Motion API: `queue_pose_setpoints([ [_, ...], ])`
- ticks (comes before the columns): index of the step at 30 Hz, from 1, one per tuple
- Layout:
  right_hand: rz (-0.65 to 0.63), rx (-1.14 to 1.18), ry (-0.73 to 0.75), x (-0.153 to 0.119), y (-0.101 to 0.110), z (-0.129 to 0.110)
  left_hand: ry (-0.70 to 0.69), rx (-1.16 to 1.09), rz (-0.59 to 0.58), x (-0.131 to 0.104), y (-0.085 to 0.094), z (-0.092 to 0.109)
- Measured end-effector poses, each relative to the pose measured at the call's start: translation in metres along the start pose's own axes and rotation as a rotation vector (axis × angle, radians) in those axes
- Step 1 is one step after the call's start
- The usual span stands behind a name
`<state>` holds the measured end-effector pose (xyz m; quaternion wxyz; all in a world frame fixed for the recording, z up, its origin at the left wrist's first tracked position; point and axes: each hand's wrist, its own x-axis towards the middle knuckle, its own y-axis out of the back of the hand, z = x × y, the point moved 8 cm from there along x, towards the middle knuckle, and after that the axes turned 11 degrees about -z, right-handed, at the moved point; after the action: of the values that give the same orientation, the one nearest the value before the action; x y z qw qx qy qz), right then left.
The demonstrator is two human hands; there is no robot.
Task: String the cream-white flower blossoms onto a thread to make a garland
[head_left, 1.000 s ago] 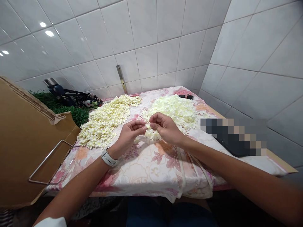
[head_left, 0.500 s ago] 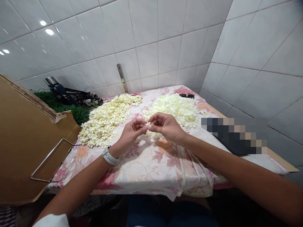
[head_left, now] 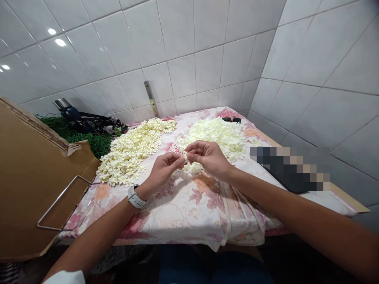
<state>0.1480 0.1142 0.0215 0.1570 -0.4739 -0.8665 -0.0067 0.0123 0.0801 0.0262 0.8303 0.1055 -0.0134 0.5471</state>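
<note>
My left hand (head_left: 166, 167), with a white-strapped watch (head_left: 136, 197) on its wrist, is closed in a pinch over the middle of the table. Fingertip to fingertip with it, my right hand (head_left: 209, 157) pinches too. Between them is a small pale flower (head_left: 185, 155), mostly covered by the fingers. Just behind the hands lies a heap of loose whitish flowers (head_left: 217, 136). A second heap of creamy yellow flowers (head_left: 127, 154) stretches along the left side of the table.
A floral tablecloth (head_left: 183, 213) covers the table. Left stand a cardboard box (head_left: 32, 177) and a bent metal wire frame (head_left: 59, 203), with green artificial grass (head_left: 97, 144) and a dark umbrella (head_left: 78, 118) behind. A black phone-like object (head_left: 284, 179), partly blurred out, lies right. Tiled walls close the back and right.
The fingers of my left hand have curled closer together at the pinch, and the fingertips have shifted slightly. The whole view has moved a little; the heaps look the same.
</note>
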Motion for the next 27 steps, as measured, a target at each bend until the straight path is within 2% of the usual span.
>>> queue_pose_setpoints([
  [5,0.014,-0.076,0.053,0.000,-0.001,-0.004,-0.024,0.043,0.019,-0.002,0.001,0.003],
  [9,-0.058,-0.056,0.059,0.000,-0.008,-0.003,0.006,0.020,-0.024,-0.001,-0.003,-0.001],
  [14,-0.112,-0.002,0.013,-0.001,-0.014,-0.001,0.025,0.048,0.023,-0.001,0.001,-0.006],
  [20,-0.181,0.068,-0.110,-0.003,-0.022,0.005,-0.033,0.118,0.023,-0.002,0.004,0.000],
  [27,-0.189,-0.011,-0.137,-0.004,-0.019,0.011,-0.079,0.011,0.053,-0.002,0.008,0.001],
])
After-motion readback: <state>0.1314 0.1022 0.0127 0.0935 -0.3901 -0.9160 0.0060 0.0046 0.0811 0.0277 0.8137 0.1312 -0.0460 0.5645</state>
